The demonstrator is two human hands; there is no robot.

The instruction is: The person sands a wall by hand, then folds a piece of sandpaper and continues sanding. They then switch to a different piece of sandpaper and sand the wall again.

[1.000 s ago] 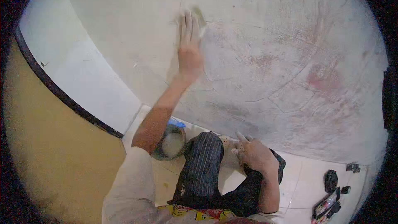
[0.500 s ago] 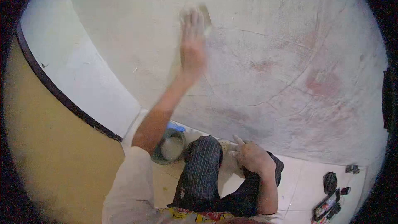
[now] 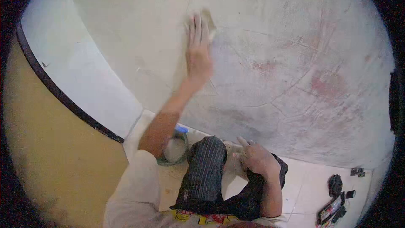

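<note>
Your left hand (image 3: 198,55) is up at 12 o'clock, arm stretched out of a pale sleeve (image 3: 130,185) at 7. Fingers are straight and close together, laid flat over a small tan pad (image 3: 210,20), pinning it to the grey plastered wall (image 3: 295,59). Can't tell if the thumb hooks its edge.

Only the pad's top and right-hand edge show, poking out past your fingertips toward 1 o'clock; the rest is under the hand. Its long axis runs approx 11 to 5, nearly in line w/ your fingers, top end pointing up the wall. It lies flat on the plaster, face hidden. It sits on a thin curved crack line, at the left margin of the reddish smears that spread toward 3 o'clock.

Your right hand (image 3: 255,158) is low at 5 o'clock, resting on your bent right knee. Fingers are loosely spread and relaxed, nothing in it. The left leg, in dark pinstriped trousers (image 3: 206,164), sits just beside it at 6.

A round bowl (image 3: 180,154) w/ pale contents stands on the tiled floor (image 3: 312,181) by the wall's foot, partly behind your left forearm. A blue piece (image 3: 182,129) shows at its upper rim, too small to identify. Well apart at 4 o'clock lie a dark lump (image 3: 336,185) and a few small dark items (image 3: 333,209), blurred. At 9 o'clock a black band (image 3: 55,90) divides a white strip (image 3: 84,71) from a yellow surface (image 3: 50,143).
</note>
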